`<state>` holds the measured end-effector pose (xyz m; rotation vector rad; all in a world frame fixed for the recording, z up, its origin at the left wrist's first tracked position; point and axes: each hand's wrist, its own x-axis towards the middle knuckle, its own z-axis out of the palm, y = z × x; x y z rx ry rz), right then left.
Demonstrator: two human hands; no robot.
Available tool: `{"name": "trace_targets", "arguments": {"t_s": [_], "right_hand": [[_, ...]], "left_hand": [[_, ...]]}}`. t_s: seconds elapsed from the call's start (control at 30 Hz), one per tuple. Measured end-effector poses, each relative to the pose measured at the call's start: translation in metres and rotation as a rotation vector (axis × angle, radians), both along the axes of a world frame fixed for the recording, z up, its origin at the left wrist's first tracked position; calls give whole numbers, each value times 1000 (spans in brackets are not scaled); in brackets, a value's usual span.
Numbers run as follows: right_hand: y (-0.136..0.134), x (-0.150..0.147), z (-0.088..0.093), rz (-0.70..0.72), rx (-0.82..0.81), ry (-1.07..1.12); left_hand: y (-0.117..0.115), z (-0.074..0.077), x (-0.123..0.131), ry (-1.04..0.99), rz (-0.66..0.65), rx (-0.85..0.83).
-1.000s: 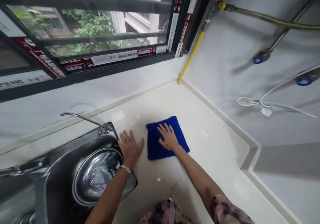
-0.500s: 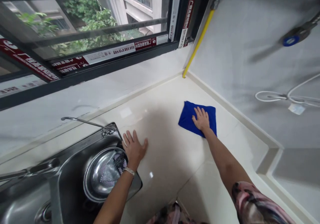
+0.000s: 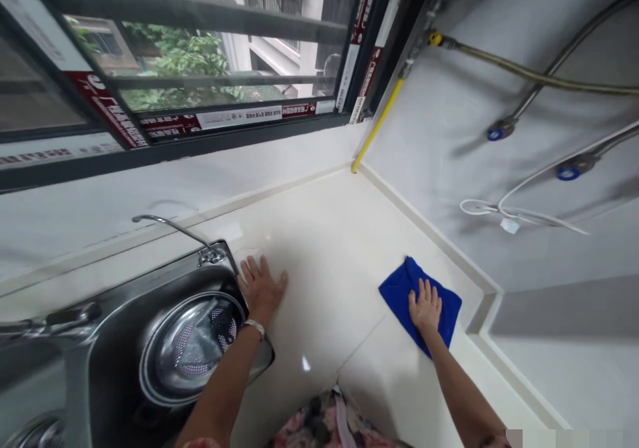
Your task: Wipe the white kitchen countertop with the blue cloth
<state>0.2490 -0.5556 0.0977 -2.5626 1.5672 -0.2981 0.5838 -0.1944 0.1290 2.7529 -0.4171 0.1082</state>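
Note:
My right hand (image 3: 426, 307) lies flat on a blue cloth (image 3: 399, 287), fingers stretched out, pressing it against the pale countertop (image 3: 324, 235). The cloth is spread out, with one corner pointing toward the wall. On the left, my left hand (image 3: 262, 288) rests open on the counter beside the sink's right rim, its fingers spread and holding nothing. A bracelet circles that wrist. Close by, a round metal colander (image 3: 187, 351) sits in the steel sink (image 3: 114, 368), partly hidden by my left forearm.
A thin curved tap (image 3: 174, 228) rises at the sink's back corner, and a larger faucet (image 3: 54, 321) is at far left. A yellow pipe (image 3: 378, 125) meets the counter's back corner. Hoses, blue-handled valves (image 3: 499, 130) and a white cable (image 3: 499, 207) hang along the right wall.
My right hand has drawn the blue cloth nearer to me along the counter, and the cloth has turned. The camera view has shifted. My left hand stays by the sink.

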Motion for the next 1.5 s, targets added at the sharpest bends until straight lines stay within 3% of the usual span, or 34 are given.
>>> {"name": "trace_targets", "arguments": {"t_s": [0.17, 0.33, 0.47, 0.67, 0.83, 1.07, 1.33, 1.5], "right_hand": [[66, -39, -16, 95, -58, -51], [143, -46, -21, 413, -127, -40], [196, -14, -4, 648, -48, 134], [232, 87, 34, 1049, 100, 183], [226, 168, 47, 1227, 164, 182], [191, 259, 50, 1262, 185, 133], [137, 352, 40, 1082, 152, 36], [64, 359, 31, 877, 112, 12]], "left_hand": [[-2, -2, 1, 23, 5, -39], [-3, -5, 3, 39, 6, -80], [-3, -4, 3, 43, -10, -84], [-2, 1, -2, 27, -3, -132], [-1, 3, -4, 26, 17, -167], [1, 3, -4, 104, 31, -105], [4, 9, -6, 73, 21, 19], [6, 9, -4, 88, 21, 60]]}}
